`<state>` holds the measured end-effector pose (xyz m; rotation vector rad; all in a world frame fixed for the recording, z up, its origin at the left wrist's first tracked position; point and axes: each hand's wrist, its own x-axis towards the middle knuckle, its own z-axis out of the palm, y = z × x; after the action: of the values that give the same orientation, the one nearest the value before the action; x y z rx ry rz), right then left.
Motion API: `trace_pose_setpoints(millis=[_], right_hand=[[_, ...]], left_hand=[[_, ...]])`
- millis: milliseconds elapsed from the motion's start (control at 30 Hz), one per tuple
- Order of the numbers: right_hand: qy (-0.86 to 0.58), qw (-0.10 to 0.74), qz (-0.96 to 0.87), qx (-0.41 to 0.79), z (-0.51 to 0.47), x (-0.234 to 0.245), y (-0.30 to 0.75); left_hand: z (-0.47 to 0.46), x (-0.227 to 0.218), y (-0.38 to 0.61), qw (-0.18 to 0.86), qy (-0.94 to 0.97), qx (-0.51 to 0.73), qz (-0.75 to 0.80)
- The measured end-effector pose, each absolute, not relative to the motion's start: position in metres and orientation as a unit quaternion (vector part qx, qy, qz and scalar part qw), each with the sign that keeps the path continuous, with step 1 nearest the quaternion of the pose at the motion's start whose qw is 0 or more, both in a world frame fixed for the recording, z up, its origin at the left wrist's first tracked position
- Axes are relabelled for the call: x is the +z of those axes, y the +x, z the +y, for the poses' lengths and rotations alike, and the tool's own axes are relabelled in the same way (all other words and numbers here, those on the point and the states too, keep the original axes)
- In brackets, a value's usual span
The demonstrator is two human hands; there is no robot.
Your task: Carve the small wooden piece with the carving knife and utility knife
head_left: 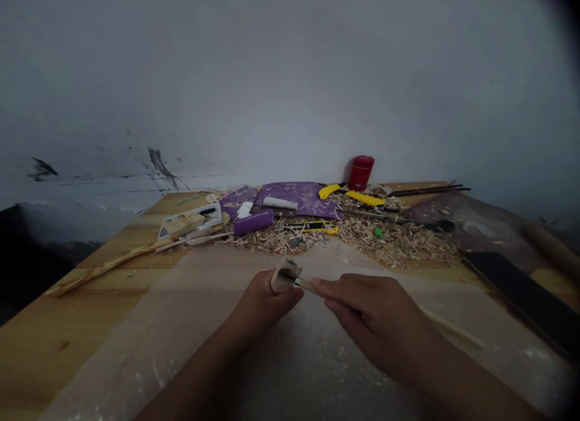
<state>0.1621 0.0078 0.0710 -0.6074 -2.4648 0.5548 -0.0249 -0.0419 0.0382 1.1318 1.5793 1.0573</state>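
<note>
My left hand (267,297) is wrapped round a small pale piece of wood (284,276), held up over the near part of the table. In my right hand (369,309) is a carving knife (310,285) with a light wooden handle. Its dark blade lies against the upper part of the wood, and my left thumb is close by the metal collar. The exact shape of the wood is partly hidden by my fingers. Beneath both hands spreads a translucent plastic sheet (181,312).
Beyond my hands lies a heap of wood shavings (394,240) with yellow cutters (365,198), a purple cylinder (254,221) and a purple sheet (312,194). A red canister (361,173) stands by the wall. A white tray (217,218) and long stick (99,270) are left; a dark slab (521,291) lies right.
</note>
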Motion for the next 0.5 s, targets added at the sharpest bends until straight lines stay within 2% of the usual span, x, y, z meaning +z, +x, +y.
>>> trace_pose_setpoints(millis=[167,500], right_hand=[[-0.225,0.263,-0.918,0.194,0.006,0.072,0.161],[-0.224,0.368,-0.893,0.129,-0.009,0.040,0.139]], left_hand=[[-0.044,0.039,-0.016,0.436,0.438,0.434,0.656],[-0.044,0.042,-0.009,0.391,0.369,0.482,0.691]])
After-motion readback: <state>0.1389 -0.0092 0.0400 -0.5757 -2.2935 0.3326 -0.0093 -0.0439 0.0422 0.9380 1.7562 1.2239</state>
